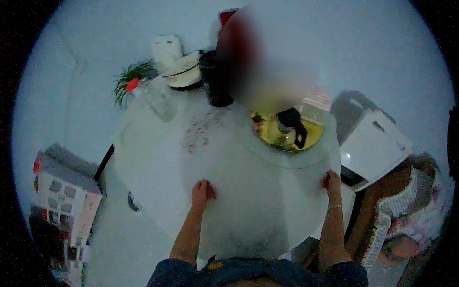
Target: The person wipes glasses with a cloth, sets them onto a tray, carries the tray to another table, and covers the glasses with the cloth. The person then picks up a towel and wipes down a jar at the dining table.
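My left hand (203, 192) is at the near middle of the white round table (239, 210), its fingers curled in. No object shows in it. My right hand (331, 182) is at the table's right edge, also with curled fingers and nothing visible in them. Beyond the right hand, a glass turntable (267, 153) carries a yellow tray (313, 131). On this tray is a glass pot (283, 136) with a black lid and handle. Small brownish pieces (198, 134) lie scattered on the table beyond my left hand. The dim light blurs fine detail.
At the back stand a clear bottle (160, 100) with a red cap, a cream rounded thing (184, 71) and a black cylinder (215, 81). A green plant (126, 79) is behind. Right are a white case (375, 143) and a chair (397, 196); left, a printed box (67, 196).
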